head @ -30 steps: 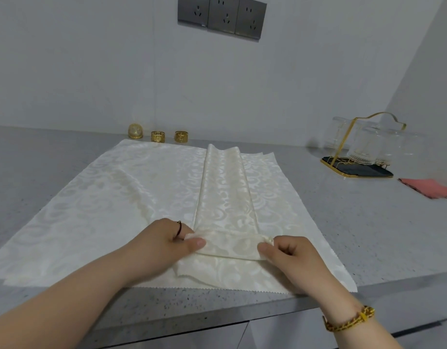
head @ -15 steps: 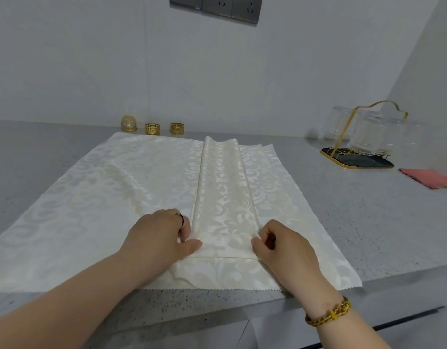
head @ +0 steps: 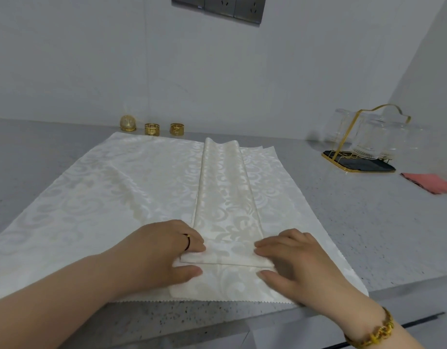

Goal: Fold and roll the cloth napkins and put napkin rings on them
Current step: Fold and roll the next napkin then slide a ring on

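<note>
We have both hands on the near end of the folded napkin strip (head: 225, 197), which lies lengthwise on the spread napkins (head: 104, 197) in the middle of the tabletop (head: 343, 235). The left hand (head: 157, 253) sits at the left corner of the turned-over end (head: 227, 256), and the right hand (head: 295, 263) sits at the right corner. Each lays its fingers on top of the flap with the thumb on the cloth just in front. They press rather than clutch, though we cannot tell whether a thumb tucks under the edge.

We judge the hands take one corner each so the first turn goes down square and the roll runs straight. This glossy weave would likely skew if pushed from one side only.

Counting, we find one strip in work. Beneath it, staggered corners at the far right show at least two spread layers, but we cannot tell the exact number. Three gold napkin rings (head: 152, 128) stand in a row by the wall, one domed and two openwork bands. They are well apart from the hands, probably to keep clear of the rolling. To the right are one glass rack (head: 356, 165), its glasses too blurred to count, and one pink cloth (head: 429, 182). Three socket plates (head: 218, 6) are on the wall.
</note>
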`<action>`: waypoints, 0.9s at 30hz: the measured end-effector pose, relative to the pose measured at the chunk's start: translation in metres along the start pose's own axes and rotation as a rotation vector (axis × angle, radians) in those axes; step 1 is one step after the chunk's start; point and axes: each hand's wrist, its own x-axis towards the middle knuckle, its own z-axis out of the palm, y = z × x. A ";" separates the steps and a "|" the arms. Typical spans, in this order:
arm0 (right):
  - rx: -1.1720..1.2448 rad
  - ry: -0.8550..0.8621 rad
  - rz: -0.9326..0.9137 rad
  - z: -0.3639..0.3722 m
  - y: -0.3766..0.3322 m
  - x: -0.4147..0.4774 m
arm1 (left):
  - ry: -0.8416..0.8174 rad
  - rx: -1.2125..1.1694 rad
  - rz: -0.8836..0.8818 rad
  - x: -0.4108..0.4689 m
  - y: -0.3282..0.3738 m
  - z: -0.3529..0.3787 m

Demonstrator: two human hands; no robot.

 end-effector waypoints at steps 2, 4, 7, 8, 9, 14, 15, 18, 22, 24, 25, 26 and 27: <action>0.032 -0.004 0.030 0.000 0.005 0.001 | -0.056 -0.099 -0.009 0.006 0.001 0.000; 0.029 0.014 0.044 0.001 0.007 0.005 | -0.056 -0.113 -0.050 0.011 0.002 0.003; 0.135 0.057 0.122 0.001 0.002 0.011 | -0.007 -0.189 -0.115 0.014 0.004 -0.001; 0.220 0.048 0.185 0.000 0.000 0.013 | 0.019 -0.300 -0.167 0.016 0.004 -0.006; 0.314 0.041 0.246 -0.001 -0.002 0.013 | 0.038 -0.401 -0.242 0.016 0.003 -0.008; 0.780 0.088 0.537 -0.002 -0.003 0.021 | 0.067 -0.917 -0.568 0.016 0.005 -0.004; 0.795 0.065 0.573 -0.002 -0.002 0.024 | 0.086 -0.944 -0.603 0.018 0.006 -0.004; 0.716 -0.025 0.594 -0.006 -0.001 0.034 | 0.118 -0.971 -0.679 0.021 0.005 -0.001; 0.452 -0.077 0.543 -0.010 -0.005 0.041 | 0.106 -0.814 -0.649 0.021 0.006 0.003; 0.296 -0.085 0.500 -0.009 -0.009 0.041 | 0.064 -0.600 -0.572 0.020 0.007 0.004; 0.254 -0.070 0.472 -0.007 -0.010 0.040 | 0.058 -0.473 -0.504 0.018 0.008 0.002; 0.244 -0.048 0.448 -0.004 -0.011 0.039 | 0.071 -0.360 -0.431 0.018 0.008 0.001; 0.255 -0.016 0.422 -0.001 -0.010 0.037 | 0.089 -0.273 -0.373 0.017 0.007 0.001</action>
